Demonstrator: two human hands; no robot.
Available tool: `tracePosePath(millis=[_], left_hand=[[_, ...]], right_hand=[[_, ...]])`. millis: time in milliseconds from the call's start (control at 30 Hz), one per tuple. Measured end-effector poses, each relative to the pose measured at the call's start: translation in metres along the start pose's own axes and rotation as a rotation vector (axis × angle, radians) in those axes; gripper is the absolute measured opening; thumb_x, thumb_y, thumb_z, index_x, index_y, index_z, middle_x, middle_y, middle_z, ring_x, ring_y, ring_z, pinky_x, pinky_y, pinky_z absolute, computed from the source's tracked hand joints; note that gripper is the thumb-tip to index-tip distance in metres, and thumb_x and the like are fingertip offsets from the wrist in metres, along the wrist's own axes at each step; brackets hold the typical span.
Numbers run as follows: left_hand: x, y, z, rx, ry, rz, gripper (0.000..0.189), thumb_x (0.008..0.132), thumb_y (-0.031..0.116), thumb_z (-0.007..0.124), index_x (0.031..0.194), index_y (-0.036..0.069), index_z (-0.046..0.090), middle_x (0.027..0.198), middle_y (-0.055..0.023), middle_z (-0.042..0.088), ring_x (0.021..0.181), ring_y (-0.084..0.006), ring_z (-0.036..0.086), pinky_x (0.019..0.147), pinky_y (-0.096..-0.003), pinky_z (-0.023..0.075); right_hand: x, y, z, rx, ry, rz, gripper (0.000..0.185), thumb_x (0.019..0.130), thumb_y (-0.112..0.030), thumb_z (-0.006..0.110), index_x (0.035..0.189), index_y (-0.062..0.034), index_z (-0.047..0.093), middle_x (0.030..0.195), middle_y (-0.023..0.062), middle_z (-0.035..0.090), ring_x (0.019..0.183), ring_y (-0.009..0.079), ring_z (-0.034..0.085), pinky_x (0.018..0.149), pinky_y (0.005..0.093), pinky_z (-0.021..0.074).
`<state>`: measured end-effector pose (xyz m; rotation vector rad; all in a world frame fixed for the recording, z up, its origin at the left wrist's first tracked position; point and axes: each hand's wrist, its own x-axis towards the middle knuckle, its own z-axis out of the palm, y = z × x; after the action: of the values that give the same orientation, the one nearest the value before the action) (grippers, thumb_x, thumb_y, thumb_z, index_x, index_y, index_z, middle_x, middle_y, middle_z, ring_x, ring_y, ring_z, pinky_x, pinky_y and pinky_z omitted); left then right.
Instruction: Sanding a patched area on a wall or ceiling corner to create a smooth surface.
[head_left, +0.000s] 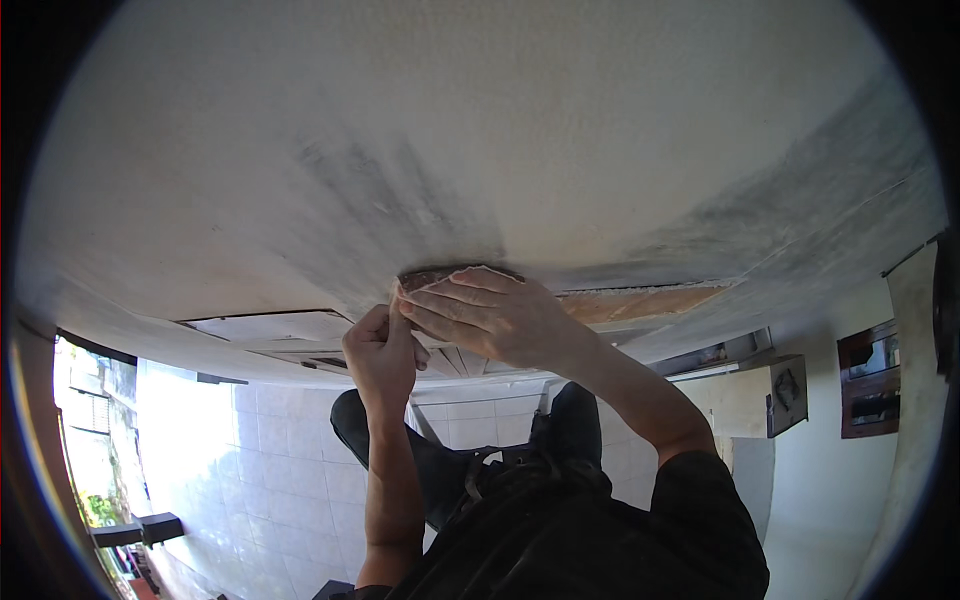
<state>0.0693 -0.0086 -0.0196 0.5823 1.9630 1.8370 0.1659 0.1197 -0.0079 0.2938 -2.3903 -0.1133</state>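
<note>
A brown sheet that looks like sandpaper, with a torn pale edge, lies against a broad pale surface before me. My right hand spreads flat over the sheet, fingers pointing left, and presses it to the surface. At the sheet's left end, my left hand has its fingers curled, the thumb and forefinger at the edge. Its exact grip is partly hidden. Grey smudges run across the surface just beyond both hands.
A brown strip with a rough white edge shows right of my hands. Left of them is a pale panel. Below are light floor tiles and my legs. A box-like unit and a wooden-framed piece stand at right.
</note>
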Motion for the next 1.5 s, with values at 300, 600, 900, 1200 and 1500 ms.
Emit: tracePosePath(millis=[300, 600, 900, 1200, 1500], left_hand=[[-0.021, -0.009, 0.074, -0.007, -0.248, 0.093, 0.019, 0.083, 0.013, 0.058, 0.072, -0.001, 0.063, 0.047, -0.0029, 0.051, 0.043, -0.0053, 0.049, 0.042, -0.0247, 0.0374], [-0.006, 0.009, 0.017, 0.065, -0.058, -0.018, 0.027, 0.09, 0.01, 0.048, 0.067, -0.001, 0.058, 0.045, -0.0005, 0.047, 0.038, -0.0052, 0.047, 0.035, -0.0199, 0.0324], [-0.02, -0.001, 0.065, 0.021, -0.134, 0.088, 0.023, 0.083, 0.013, 0.061, 0.066, -0.003, 0.06, 0.045, -0.002, 0.05, 0.04, -0.0067, 0.049, 0.039, -0.0243, 0.0345], [-0.011, 0.01, 0.036, 0.042, -0.069, 0.047, 0.027, 0.09, 0.017, 0.054, 0.072, -0.002, 0.061, 0.047, -0.0022, 0.051, 0.038, -0.0056, 0.047, 0.034, -0.0209, 0.0316], [-0.013, 0.005, 0.056, 0.085, -0.043, 0.173, 0.026, 0.084, 0.017, 0.062, 0.066, -0.002, 0.062, 0.044, -0.001, 0.047, 0.042, -0.0019, 0.039, 0.038, -0.0236, 0.0296]], right_hand=[[-0.079, 0.027, -0.055, -0.143, -0.156, 0.124, 0.04, 0.075, -0.016, 0.06, 0.115, -0.0177, 0.059, 0.121, -0.0024, 0.056, 0.1, 0.008, 0.057, 0.081, 0.0252, 0.044], [-0.017, 0.006, -0.02, 0.059, -0.074, 0.098, 0.041, 0.079, -0.018, 0.056, 0.12, -0.02, 0.055, 0.123, -0.0052, 0.054, 0.104, 0.0081, 0.055, 0.091, 0.0278, 0.0429], [-0.07, 0.026, -0.051, -0.141, -0.154, 0.112, 0.036, 0.083, -0.019, 0.052, 0.119, -0.0192, 0.054, 0.128, -0.007, 0.05, 0.116, 0.0085, 0.048, 0.105, 0.0274, 0.0319], [-0.037, 0.015, -0.035, 0.037, -0.12, 0.096, 0.039, 0.083, -0.018, 0.051, 0.122, -0.0209, 0.052, 0.129, -0.0058, 0.049, 0.119, 0.0085, 0.045, 0.105, 0.0297, 0.0321], [-0.06, 0.021, -0.042, -0.128, -0.123, 0.115, 0.04, 0.083, -0.019, 0.052, 0.122, -0.0215, 0.052, 0.131, -0.0042, 0.047, 0.122, 0.011, 0.042, 0.109, 0.0318, 0.0252]])
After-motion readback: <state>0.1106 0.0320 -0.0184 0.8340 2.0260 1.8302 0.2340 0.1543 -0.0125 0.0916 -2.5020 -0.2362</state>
